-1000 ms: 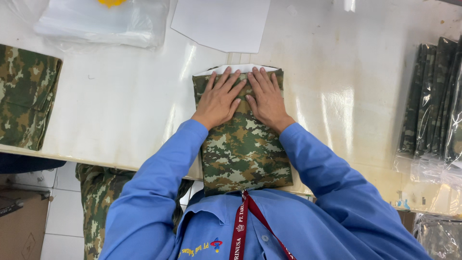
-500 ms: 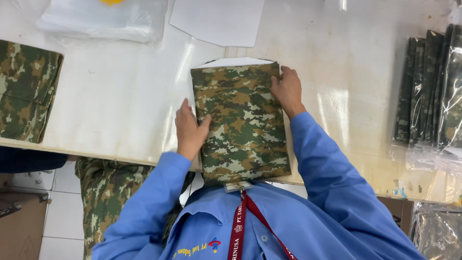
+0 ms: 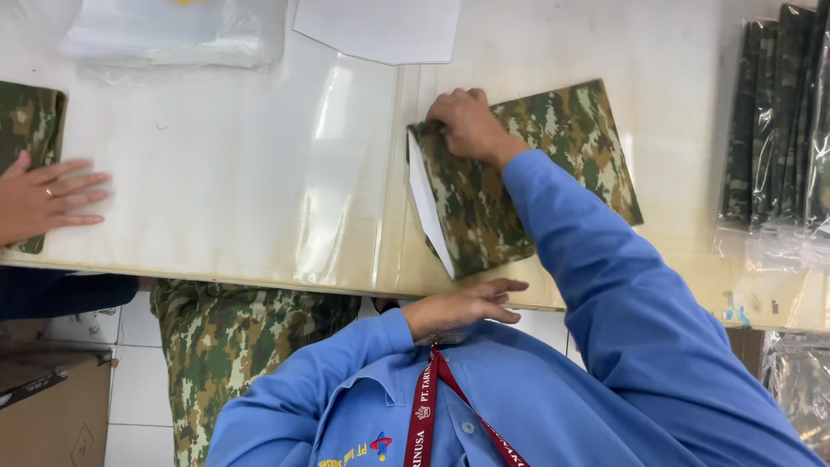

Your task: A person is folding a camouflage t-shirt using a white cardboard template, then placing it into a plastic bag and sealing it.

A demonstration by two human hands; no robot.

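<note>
Head view is showing me, nearest, my left hand (image 3: 467, 307) hovering at the table edge (image 3: 259, 275) with fingers stretched flat and loose, holding nothing. Just beyond it one folded camouflage garment (image 3: 536, 173) is lying on the table, right of the middle, with a white card (image 3: 428, 212) peeking out along its left edge. Its long axis is running tilted, from near-left to far-right. My right hand (image 3: 467, 121) is pressing on its far-left corner, fingers curled over the cloth. At far left, another person's hand (image 3: 43, 199) is resting flat beside a second camouflage piece (image 3: 30, 121). Farther away I am counting one white sheet (image 3: 380, 26), one heap of clear plastic bags (image 3: 173, 35), and at right a row of bagged garments (image 3: 778, 130).
</note>
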